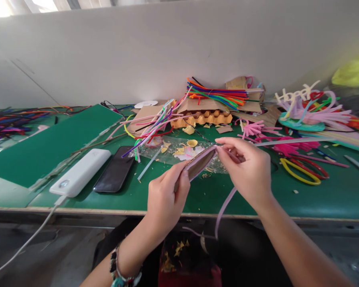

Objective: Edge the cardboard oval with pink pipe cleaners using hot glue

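Note:
My left hand (167, 195) grips one end of a small brown cardboard piece (201, 165), which is tilted above the table's front part. A pale purple strip lines the cardboard's edge. At its far end, my right hand (248, 167) pinches the strip against the cardboard. The loose length of the pale purple strip (223, 209) hangs down from my right hand towards my lap. Beneath the hands lies a clear plastic sheet (167, 149) with yellowish scraps on it. My fingers partly cover the cardboard.
Pipe cleaners (218, 95) are bundled at the back, above an egg carton (209, 117). To the left are a phone (115, 169), a white power bank (80, 172) with a cable, and a green board (54, 147). Scissors with yellow and red handles (300, 171) lie right.

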Tool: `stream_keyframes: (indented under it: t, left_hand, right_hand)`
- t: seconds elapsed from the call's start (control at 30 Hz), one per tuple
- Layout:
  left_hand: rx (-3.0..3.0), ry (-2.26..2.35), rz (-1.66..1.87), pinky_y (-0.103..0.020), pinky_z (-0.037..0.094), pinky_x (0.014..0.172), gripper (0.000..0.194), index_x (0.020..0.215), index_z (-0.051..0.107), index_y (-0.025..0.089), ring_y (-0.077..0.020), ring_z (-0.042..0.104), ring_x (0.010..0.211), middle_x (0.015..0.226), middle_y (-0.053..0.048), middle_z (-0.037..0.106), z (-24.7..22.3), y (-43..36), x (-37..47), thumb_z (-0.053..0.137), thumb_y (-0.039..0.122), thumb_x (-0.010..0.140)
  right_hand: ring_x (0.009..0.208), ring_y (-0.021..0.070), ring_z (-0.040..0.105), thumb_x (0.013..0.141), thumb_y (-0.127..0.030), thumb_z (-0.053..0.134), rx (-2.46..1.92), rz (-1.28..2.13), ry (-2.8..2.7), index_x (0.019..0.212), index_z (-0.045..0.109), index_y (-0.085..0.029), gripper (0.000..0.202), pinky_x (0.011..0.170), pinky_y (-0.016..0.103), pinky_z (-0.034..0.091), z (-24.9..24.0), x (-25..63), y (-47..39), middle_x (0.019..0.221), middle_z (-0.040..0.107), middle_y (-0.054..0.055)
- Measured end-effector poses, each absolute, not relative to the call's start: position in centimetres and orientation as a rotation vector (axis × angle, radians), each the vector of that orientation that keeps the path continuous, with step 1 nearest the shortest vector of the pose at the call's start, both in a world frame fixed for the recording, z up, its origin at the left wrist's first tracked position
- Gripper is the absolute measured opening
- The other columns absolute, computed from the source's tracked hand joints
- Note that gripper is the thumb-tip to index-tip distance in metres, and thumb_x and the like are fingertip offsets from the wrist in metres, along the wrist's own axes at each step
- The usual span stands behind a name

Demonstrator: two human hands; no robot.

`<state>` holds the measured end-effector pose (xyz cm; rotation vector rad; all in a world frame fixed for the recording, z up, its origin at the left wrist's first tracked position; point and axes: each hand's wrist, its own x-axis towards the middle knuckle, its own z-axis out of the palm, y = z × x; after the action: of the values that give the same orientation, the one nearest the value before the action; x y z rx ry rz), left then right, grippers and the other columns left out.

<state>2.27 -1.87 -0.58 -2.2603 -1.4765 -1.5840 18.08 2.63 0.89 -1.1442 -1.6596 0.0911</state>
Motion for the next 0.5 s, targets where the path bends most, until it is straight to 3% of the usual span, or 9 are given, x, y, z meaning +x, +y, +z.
stream_keyframes:
  t: [0.5]
  left_hand:
    - [-2.274,-1.476,-1.632,-0.013,0.048,0.058,0.022,0.09,0.062,0.012,-0.008,0.061,0.058,0.078,-0.002,0.071,-0.64,-1.76,2.17,0.042,0.009,0.082]
  right_hand:
    - [0.046,0.0072,0.049,0.072,-0.022,0.056,-1.212,0.259,-1.635,0.077,0.065,-0.016,0.012,0.043,0.019,0.041,1.25,18.43,2.61,0.055,0.057,-0.002]
